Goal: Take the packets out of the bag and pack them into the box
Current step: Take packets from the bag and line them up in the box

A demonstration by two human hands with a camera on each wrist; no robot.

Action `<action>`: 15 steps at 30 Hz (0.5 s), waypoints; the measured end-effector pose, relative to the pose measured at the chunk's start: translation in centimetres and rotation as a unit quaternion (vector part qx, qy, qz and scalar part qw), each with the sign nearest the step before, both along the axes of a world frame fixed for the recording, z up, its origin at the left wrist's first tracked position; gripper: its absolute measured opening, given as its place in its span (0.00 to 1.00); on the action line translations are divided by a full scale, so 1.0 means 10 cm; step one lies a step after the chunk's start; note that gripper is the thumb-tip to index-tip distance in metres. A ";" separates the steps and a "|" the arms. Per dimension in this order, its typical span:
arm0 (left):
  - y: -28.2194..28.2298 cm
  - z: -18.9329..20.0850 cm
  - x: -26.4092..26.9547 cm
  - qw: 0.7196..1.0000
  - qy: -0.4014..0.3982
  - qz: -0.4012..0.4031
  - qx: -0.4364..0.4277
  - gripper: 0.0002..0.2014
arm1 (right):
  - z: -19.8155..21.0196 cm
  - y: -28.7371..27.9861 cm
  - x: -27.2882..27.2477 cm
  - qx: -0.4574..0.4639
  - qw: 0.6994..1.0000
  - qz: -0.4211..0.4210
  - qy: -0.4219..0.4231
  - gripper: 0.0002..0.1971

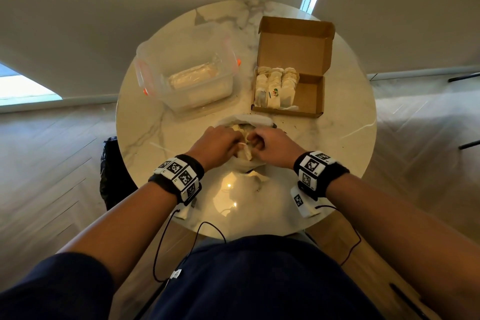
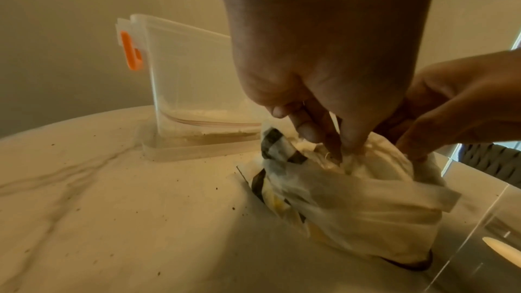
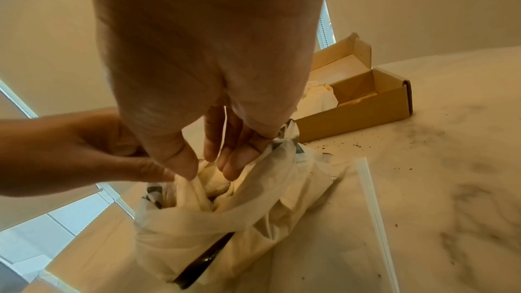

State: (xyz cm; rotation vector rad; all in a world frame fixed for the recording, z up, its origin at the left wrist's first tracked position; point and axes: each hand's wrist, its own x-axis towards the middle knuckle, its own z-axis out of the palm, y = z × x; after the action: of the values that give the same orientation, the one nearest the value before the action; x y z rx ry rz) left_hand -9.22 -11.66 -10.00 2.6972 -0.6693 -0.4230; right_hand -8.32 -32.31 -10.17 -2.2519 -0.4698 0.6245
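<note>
A white plastic bag (image 1: 246, 122) sits near the table's front middle, and both hands are at its mouth. My left hand (image 1: 235, 141) pinches the bag's near-left rim with curled fingers (image 2: 310, 130). My right hand (image 1: 255, 141) grips the opposite rim, its fingers (image 3: 234, 164) dipping into the opening. Cream packets (image 3: 217, 184) show inside the bag (image 3: 225, 220). The open cardboard box (image 1: 309, 96) stands at the back right, with several packets (image 1: 275, 88) lined up in its left part. Its right part is bare.
A clear plastic container (image 1: 187, 73) with orange clips stands at the back left, close to the bag (image 2: 352, 204). Dark crumbs dot the round marble table (image 1: 345, 125). A thin white strip (image 3: 372, 208) lies right of the bag. A black object (image 1: 114, 171) stands by the table's left edge.
</note>
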 end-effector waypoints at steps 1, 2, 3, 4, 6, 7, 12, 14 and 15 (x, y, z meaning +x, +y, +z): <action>0.00 0.04 0.00 1.000 -0.005 0.001 -0.016 0.09 | -0.01 0.01 0.00 -0.007 1.000 0.008 -0.008 0.11; 0.01 0.07 0.01 0.999 -0.011 0.003 -0.033 0.09 | -0.01 0.02 0.00 -0.015 1.000 0.015 -0.018 0.09; 0.01 0.11 0.01 0.999 -0.011 0.007 -0.048 0.08 | -0.01 0.03 0.00 -0.021 0.999 0.018 -0.026 0.07; 0.00 0.14 0.01 0.998 -0.007 0.011 -0.062 0.08 | 0.00 0.04 0.01 -0.025 0.999 0.018 -0.032 0.07; -0.01 0.18 0.01 0.996 -0.001 0.022 -0.083 0.07 | 0.02 0.05 0.01 -0.033 0.998 0.016 -0.041 0.09; -0.02 0.19 0.01 0.995 -0.003 0.029 -0.092 0.07 | 0.03 0.05 0.01 -0.034 0.998 0.013 -0.041 0.09; -0.04 0.15 -0.03 0.993 0.012 0.091 -0.080 0.10 | -0.01 -0.02 0.03 -0.035 0.998 -0.027 -0.033 0.07; -0.04 0.10 -0.07 0.997 0.039 0.064 -0.017 0.10 | -0.02 -0.05 0.04 -0.029 0.998 -0.050 -0.036 0.07; -0.04 0.07 -0.09 0.998 0.048 0.047 0.012 0.10 | -0.02 -0.07 0.04 -0.030 0.997 -0.058 -0.037 0.07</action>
State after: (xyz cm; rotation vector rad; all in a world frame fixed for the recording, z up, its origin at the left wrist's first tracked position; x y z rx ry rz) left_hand -10.10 -12.10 -9.34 2.6988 -0.5129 -0.5357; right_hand -7.93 -32.98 -10.34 -2.3473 -0.3569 0.5043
